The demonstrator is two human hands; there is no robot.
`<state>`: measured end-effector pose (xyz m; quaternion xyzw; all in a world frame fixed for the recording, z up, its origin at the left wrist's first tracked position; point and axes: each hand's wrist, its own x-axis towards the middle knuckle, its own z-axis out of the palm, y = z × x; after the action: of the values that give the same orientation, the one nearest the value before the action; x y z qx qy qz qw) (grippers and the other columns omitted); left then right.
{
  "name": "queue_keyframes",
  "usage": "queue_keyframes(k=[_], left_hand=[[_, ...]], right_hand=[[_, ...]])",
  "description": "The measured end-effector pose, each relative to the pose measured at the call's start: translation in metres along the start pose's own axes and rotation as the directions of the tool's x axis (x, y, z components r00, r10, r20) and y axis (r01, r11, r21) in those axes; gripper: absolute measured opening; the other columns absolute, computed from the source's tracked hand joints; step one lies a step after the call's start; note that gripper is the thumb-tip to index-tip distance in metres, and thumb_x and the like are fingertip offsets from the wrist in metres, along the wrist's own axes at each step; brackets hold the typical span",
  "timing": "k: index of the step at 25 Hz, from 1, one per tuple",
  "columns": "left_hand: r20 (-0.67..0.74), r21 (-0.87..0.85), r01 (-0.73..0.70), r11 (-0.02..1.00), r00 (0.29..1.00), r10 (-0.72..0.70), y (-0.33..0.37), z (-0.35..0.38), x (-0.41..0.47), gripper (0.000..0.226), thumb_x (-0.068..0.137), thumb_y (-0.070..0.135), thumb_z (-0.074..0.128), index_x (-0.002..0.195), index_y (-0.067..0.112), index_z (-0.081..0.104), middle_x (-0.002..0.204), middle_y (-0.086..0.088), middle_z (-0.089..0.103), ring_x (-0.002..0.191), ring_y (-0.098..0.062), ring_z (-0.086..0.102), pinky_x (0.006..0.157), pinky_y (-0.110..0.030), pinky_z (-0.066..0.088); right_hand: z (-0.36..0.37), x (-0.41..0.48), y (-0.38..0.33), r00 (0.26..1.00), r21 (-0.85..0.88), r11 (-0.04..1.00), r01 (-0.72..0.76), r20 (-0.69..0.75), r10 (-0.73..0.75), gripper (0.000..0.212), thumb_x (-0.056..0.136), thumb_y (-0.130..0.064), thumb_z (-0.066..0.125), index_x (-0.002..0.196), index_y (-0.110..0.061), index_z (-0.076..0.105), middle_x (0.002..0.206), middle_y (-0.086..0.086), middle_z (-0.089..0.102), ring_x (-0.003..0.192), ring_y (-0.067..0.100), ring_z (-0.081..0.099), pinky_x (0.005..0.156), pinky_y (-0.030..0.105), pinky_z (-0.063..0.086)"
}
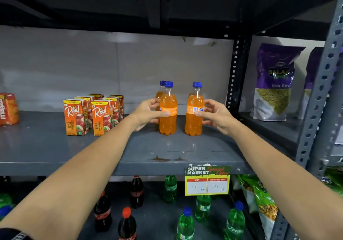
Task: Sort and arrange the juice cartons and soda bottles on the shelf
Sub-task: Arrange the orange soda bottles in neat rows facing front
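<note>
Head view shows two orange soda bottles standing upright near the middle of the grey shelf [167, 150], each in one hand. The left hand [146, 113] wraps the left bottle [168, 113] at its label, thumb across the front and fingers [154, 102] curled round the far side. The right hand [217, 114] holds the right bottle [194, 115] likewise, thumb on the label, fingers [209, 103] bent round its right side. A third orange bottle [161, 91] stands just behind the left one, mostly hidden. To the left, apart from the bottles, a cluster of apple juice cartons [92, 115] stands in rows. At the far left edge sits another orange carton [8, 109]. A price tag [207, 180] hangs from the shelf's front lip, above cola bottles [136, 191] and green bottles [185, 223] on the lower shelf.
</note>
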<state>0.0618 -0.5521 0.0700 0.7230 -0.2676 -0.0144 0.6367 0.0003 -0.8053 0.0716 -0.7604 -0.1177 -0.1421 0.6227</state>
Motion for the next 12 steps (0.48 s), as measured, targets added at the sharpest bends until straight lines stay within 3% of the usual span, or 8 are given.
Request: queue_keyframes(k=[6, 12], left_hand=[[0.016, 0.007, -0.025, 1.000, 1.000, 0.025, 0.0009, -0.0069, -0.0025, 0.052, 0.069, 0.014, 0.079, 0.116, 0.021, 0.058, 0.125, -0.008, 0.062, 0.113, -0.023, 0.061, 0.092, -0.045, 0.052], [-0.121, 0.195, -0.086, 0.977, 0.987, 0.111, 0.0039, -0.0036, -0.0061, 0.061, 0.065, 0.020, 0.085, 0.116, 0.016, 0.053, 0.114, -0.004, 0.061, 0.105, -0.020, 0.061, 0.072, -0.033, 0.056]], right_hand=[[-0.0009, -0.0022, 0.0003, 0.999, -0.016, 1.000, 0.019, -0.040, -0.019, 0.043, 0.071, -0.017, 0.079, 0.109, -0.022, 0.059, 0.106, 0.004, 0.068, 0.104, 0.023, 0.066, 0.083, 0.040, 0.058], [-0.0004, -0.0039, -0.0005, 0.998, -0.049, 0.999, 0.020, -0.055, -0.023, 0.045, 0.072, -0.019, 0.079, 0.111, -0.021, 0.058, 0.107, 0.004, 0.066, 0.105, 0.022, 0.064, 0.085, 0.043, 0.057]])
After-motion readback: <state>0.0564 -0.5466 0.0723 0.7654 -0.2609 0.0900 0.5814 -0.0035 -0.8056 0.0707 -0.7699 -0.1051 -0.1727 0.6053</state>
